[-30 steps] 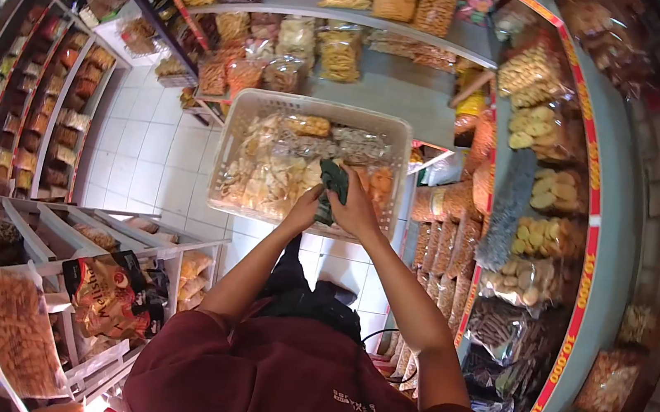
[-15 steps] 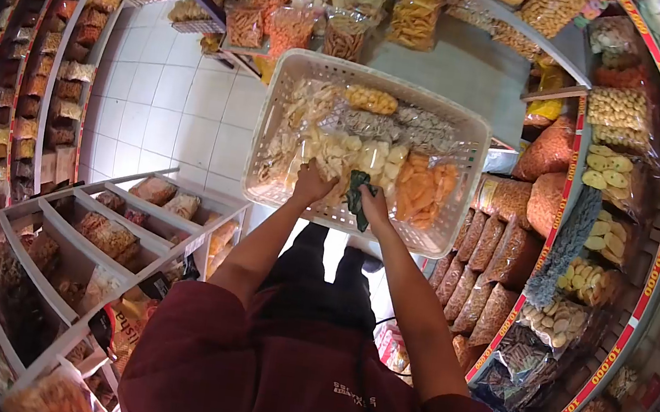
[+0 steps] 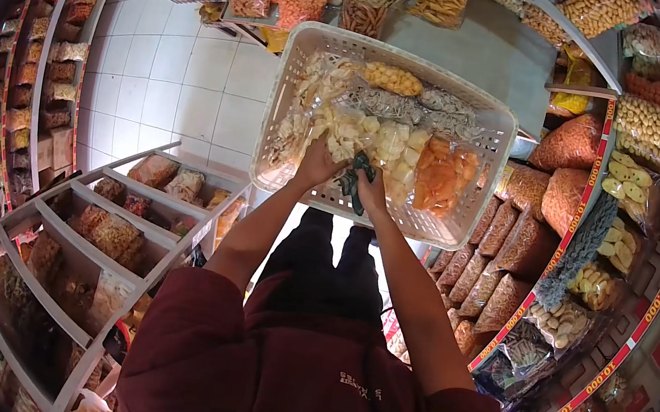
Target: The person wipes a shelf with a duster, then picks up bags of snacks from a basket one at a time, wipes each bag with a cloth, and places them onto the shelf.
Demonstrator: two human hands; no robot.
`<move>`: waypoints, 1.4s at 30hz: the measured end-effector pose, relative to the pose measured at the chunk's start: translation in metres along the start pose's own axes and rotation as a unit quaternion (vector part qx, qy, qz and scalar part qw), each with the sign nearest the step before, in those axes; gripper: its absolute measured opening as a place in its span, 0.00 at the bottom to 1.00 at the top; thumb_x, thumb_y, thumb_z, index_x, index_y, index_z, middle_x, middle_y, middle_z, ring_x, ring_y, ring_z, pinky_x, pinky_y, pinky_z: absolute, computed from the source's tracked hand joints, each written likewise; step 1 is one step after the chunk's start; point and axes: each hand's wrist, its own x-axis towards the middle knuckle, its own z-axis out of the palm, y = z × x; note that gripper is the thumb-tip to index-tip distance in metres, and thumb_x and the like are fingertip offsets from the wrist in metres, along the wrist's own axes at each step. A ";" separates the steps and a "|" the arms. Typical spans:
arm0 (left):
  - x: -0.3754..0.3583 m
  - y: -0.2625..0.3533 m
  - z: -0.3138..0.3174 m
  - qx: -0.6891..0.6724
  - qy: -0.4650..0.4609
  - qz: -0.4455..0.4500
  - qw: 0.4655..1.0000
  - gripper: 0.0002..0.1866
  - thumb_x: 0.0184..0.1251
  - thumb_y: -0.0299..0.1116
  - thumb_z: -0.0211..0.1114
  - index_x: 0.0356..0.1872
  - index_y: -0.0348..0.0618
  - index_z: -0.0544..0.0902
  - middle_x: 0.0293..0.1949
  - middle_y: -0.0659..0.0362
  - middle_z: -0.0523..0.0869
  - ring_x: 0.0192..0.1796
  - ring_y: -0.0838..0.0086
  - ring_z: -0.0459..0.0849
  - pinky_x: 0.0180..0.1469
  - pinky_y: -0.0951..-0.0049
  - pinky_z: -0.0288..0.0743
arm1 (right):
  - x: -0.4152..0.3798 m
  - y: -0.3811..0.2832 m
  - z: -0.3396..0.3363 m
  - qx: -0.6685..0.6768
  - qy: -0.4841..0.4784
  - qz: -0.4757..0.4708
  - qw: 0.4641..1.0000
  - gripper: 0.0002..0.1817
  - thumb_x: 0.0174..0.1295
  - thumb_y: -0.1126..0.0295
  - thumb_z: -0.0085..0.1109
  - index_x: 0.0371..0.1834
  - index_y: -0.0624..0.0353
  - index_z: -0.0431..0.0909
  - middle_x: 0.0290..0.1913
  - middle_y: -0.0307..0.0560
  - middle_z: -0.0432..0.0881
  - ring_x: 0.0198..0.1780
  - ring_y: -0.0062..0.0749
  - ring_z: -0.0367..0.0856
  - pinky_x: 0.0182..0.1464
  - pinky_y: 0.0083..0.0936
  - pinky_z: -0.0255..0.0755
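A white perforated plastic basket (image 3: 266,143) in front of me holds several clear bags of snacks. My left hand (image 3: 319,164) is inside its near side, fingers closed on a bag of pale crackers (image 3: 345,135), with the thumb close to a dark green cloth (image 3: 354,197). That crumpled cloth is gripped in my right hand (image 3: 372,190), just beside the left. Right of my hands lies a bag of orange chips (image 3: 442,177). Behind it are bags of greyish snacks (image 3: 389,105) and a bag of yellow snacks (image 3: 393,78).
Beyond the basket is a grey tabletop (image 3: 499,57) with bagged snacks along its edge. A divided shelf rack (image 3: 93,233) stands at left, near the tiled floor (image 3: 186,95). Price-striped shelves (image 3: 591,182) and stacked brown snack packs (image 3: 505,271) line the right.
My left hand has moved toward the right hand and the cloth, its fingers drawing together. The view has shifted slightly; the right hand keeps hold of the cloth.
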 end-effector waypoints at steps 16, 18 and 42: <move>-0.015 0.095 -0.021 -0.402 -0.081 -0.139 0.901 0.37 0.75 0.56 0.52 0.75 0.42 0.62 0.73 0.53 0.66 0.71 0.64 0.66 0.75 0.62 0.54 | -0.037 -0.067 -0.051 0.098 0.110 -0.238 0.960 0.28 0.70 0.66 0.60 0.70 0.62 0.65 0.57 0.50 0.79 0.58 0.32 0.77 0.62 0.26 0.69; -0.018 0.115 -0.016 -0.437 -0.105 -0.160 0.879 0.33 0.74 0.56 0.52 0.71 0.44 0.67 0.71 0.54 0.68 0.71 0.65 0.67 0.75 0.62 0.55 | -0.044 -0.077 -0.074 0.099 0.152 -0.292 0.939 0.28 0.71 0.66 0.59 0.72 0.62 0.64 0.61 0.51 0.77 0.61 0.33 0.75 0.65 0.26 0.67; -0.150 0.408 0.074 -0.615 -0.476 -0.023 0.628 0.39 0.74 0.66 0.45 0.74 0.48 0.65 0.68 0.50 0.75 0.67 0.57 0.78 0.67 0.52 0.75 | -0.380 -0.081 -0.285 -0.351 0.300 -0.565 0.684 0.40 0.47 0.59 0.73 0.70 0.41 0.72 0.72 0.46 0.70 0.75 0.44 0.65 0.76 0.61 0.48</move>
